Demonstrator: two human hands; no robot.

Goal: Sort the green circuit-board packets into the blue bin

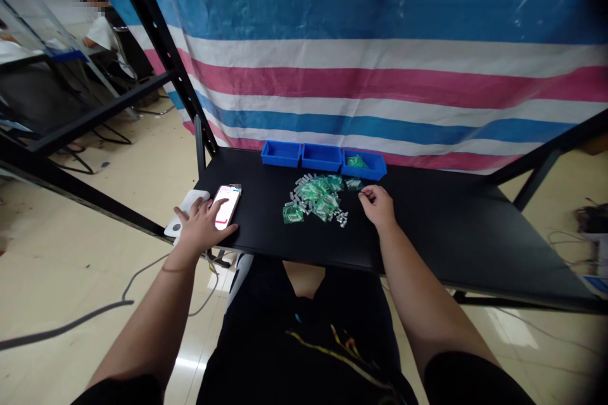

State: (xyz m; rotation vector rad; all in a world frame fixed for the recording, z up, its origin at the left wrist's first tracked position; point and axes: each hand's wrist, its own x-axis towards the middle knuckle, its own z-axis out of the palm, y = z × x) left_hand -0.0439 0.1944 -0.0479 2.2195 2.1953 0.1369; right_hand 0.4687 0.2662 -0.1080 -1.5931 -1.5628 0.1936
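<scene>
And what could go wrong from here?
The white device sits at the left edge of the black table, so a nudge from the left grip, partly over it, might tip it off. The small silver pieces lie loose and could roll or scatter. Green packets are heaped among other loose pieces, so some might be overlooked.

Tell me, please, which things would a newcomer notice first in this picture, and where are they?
Probably the striped sheet behind the black table, with its broad blue, white and pink bands. Next, the heap of green packets on the table, just in front of three blue bins. Then the lit phone under the left hand.
</scene>
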